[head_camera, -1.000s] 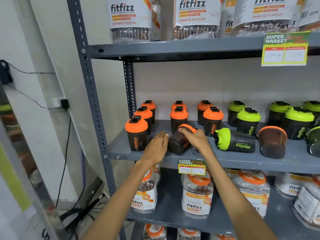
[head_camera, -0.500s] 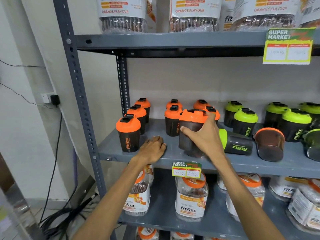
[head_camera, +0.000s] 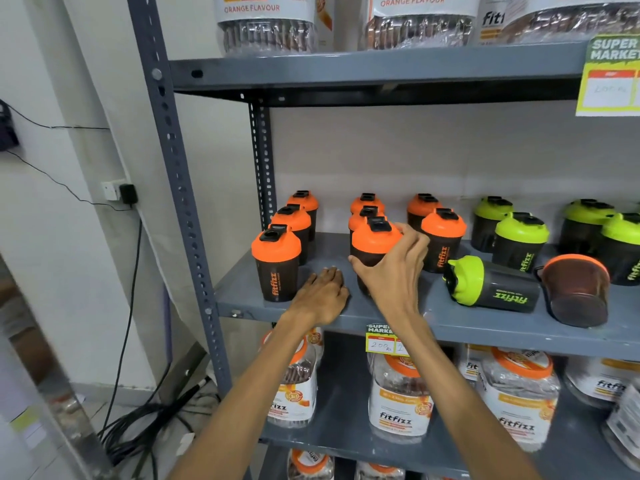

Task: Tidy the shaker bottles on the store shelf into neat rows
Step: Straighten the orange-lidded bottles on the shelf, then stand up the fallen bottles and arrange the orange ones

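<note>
Now upright, orange-lidded shaker (head_camera: 374,249) gripped by right hand (head_camera: 394,271) near shelf (head_camera: 485,327) front edge; left hand (head_camera: 323,296) flat, empty, beside it.

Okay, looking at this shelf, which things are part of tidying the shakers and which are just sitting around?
Part of the job:
- orange-lid shaker in the right hand
- green-lid shaker lying on its side
- tipped shaker on its side beside it
- standing orange shakers and green shakers
- left hand resting on the shelf

Just around:
- Fitfizz jars below
- price tag
- cables on the floor
</note>
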{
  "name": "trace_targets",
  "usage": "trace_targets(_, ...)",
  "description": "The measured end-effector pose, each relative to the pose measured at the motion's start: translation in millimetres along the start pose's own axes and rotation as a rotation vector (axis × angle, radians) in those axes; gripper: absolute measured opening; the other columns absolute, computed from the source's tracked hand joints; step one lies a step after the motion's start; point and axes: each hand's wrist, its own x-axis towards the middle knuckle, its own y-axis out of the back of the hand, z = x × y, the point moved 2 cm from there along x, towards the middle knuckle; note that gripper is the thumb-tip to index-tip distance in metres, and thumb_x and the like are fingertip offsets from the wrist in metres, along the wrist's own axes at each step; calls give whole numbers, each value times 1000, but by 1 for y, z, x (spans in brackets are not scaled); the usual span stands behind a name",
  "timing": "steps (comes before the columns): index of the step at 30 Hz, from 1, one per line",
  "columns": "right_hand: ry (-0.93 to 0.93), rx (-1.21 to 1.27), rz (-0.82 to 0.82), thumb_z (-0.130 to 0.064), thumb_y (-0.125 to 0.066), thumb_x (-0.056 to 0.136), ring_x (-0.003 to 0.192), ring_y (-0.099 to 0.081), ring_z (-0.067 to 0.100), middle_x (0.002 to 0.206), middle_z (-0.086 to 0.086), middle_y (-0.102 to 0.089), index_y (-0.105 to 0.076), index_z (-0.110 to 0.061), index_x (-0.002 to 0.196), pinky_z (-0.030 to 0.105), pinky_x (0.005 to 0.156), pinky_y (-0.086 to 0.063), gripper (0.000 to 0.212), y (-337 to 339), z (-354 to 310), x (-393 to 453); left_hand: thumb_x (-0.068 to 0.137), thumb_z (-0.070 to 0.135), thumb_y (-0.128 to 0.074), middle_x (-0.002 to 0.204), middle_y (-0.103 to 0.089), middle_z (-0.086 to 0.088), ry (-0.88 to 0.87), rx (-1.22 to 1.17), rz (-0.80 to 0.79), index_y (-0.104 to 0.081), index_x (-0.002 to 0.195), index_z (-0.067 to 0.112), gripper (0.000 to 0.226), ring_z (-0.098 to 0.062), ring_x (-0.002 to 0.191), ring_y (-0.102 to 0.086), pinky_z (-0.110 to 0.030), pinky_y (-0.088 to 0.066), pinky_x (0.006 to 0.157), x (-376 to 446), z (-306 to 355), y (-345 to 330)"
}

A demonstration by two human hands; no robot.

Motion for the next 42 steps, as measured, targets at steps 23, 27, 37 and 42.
trace_targets(23,181,-225,-249,-41,-59,92,119,-45,25,127,7,-43,-41,-14,133,38,98,-45,53,71,41,-37,102,32,-25,163,-21,-8,-22,13,66,-25,153,9,55,-20,151,-15,-39,-11,124,-3,4,-2)
trace_targets(27,297,-532,-350,-9,-66,79,113,-47,35,124,14,-46,-46,-10,132,42,91,-45,56,103,61,-11,104,32,-23,163,-19,-8,-16,28,53,-24,153,8,54,-20,151,-15,-39,-10,123,-6,8,2)
trace_targets(37,291,-922,-786,0,-62,74,143,-17,48,148,23,-25,-16,-16,151,62,116,-19,90,120,96,47,104,29,-25,162,-21,-9,70,-4,25,-29,150,9,50,-23,150,-18,-42,-9,122,-6,20,2)
trace_targets(42,353,-881,-740,0,-65,73,123,-44,41,131,17,-42,-22,-14,148,56,98,-41,87,118,106,49,105,31,-24,163,-21,-8,73,14,30,-28,150,9,51,-21,151,-16,-41,-9,123,-9,20,1)
